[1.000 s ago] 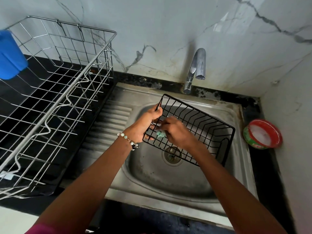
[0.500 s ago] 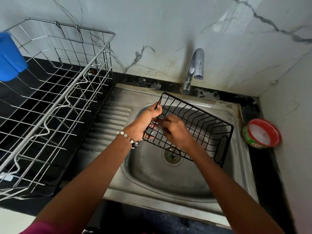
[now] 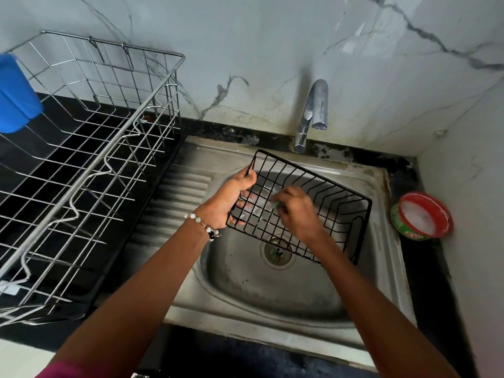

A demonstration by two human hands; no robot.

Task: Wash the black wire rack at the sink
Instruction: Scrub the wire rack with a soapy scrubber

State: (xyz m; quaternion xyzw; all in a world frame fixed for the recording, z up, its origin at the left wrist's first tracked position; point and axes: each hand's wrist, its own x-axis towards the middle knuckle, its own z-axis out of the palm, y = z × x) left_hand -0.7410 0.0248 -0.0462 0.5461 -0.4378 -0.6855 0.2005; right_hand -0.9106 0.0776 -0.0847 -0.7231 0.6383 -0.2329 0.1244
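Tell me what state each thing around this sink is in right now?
Black wire rack: tilted, held above the sink basin.
Left hand: grips the rack's left edge.
Right hand: pinches a small green scrubber against the rack's wires.
Tap: no water running.
Soap tub: open, white soap inside.
Steel dish rack: upright on the counter.
Sink: no standing water.

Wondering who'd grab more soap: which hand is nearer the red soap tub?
Right. The right hand works inside the black wire rack, on the side toward the red soap tub; the left hand grips the rack's far-left edge.
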